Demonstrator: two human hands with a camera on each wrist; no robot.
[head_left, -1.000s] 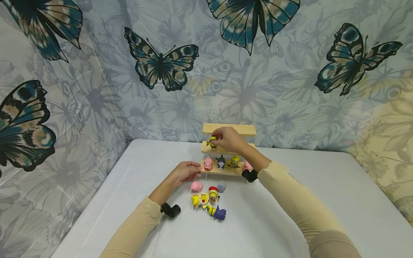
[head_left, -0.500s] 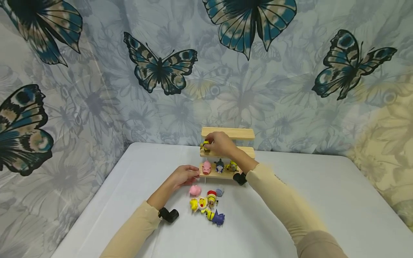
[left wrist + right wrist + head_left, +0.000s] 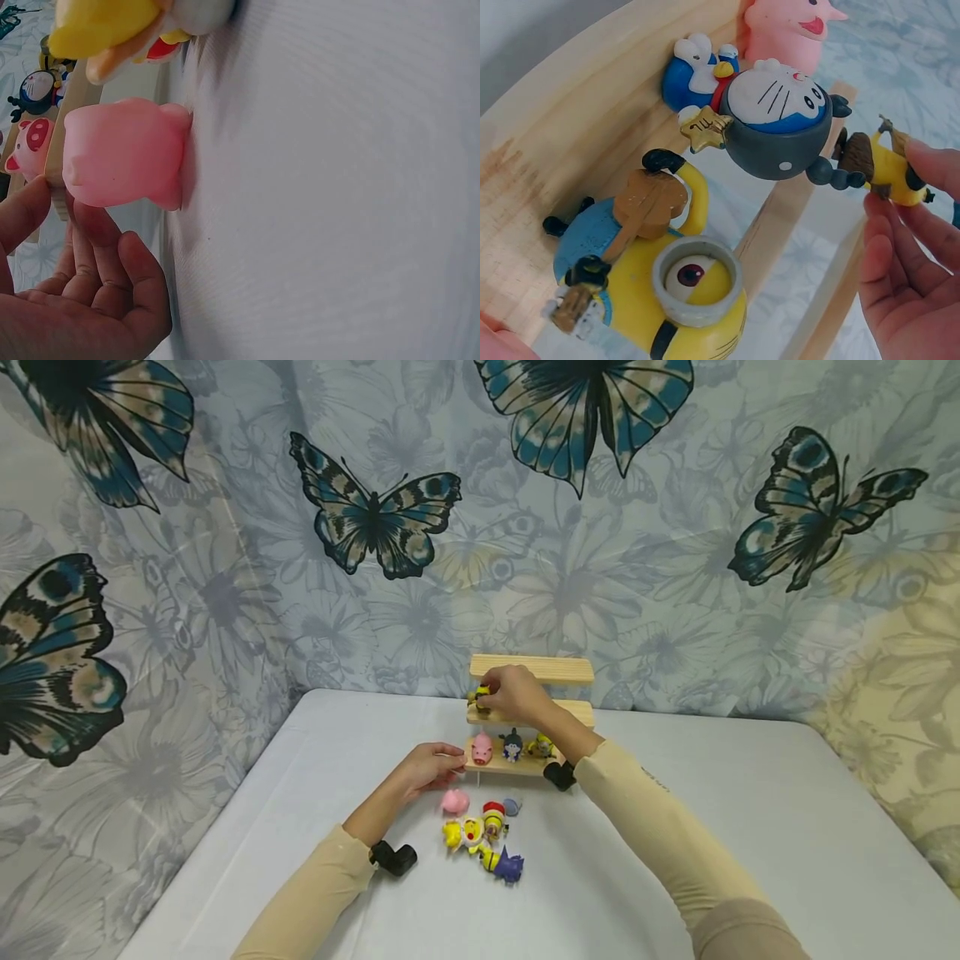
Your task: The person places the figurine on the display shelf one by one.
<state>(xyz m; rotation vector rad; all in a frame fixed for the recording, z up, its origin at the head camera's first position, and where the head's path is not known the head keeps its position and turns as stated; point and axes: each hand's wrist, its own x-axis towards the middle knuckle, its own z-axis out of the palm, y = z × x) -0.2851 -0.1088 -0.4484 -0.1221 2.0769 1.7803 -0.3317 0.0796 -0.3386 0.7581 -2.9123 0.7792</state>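
A small yellow minion figure [image 3: 482, 696] with a brown skirt-like part is pinched between thumb and fingers of my right hand [image 3: 517, 695], at the left end of the middle board of a wooden tiered shelf [image 3: 576, 713]. Whether its feet touch the board is hidden. My left hand [image 3: 429, 768] grips the left end of the lowest board [image 3: 54, 161], thumb above and fingers below. Along that board stand a pink pig [image 3: 482, 748], a Doraemon figure [image 3: 776, 112] with a gold star, and a minion [image 3: 697, 300] with a guitar.
In front of the shelf, a pink pig figure [image 3: 127, 154] stands on the white tablecloth [image 3: 637, 860]. Near it lie a yellow-and-white figure [image 3: 463, 834], a red-capped minion [image 3: 493, 820], a grey piece [image 3: 512, 807] and a purple-and-yellow figure [image 3: 504, 865]. Butterfly-patterned fabric hangs behind.
My right hand has shifted the minion figure left along the middle board to its end. My left hand keeps its grip on the lowest board. The head view has tilted slightly.
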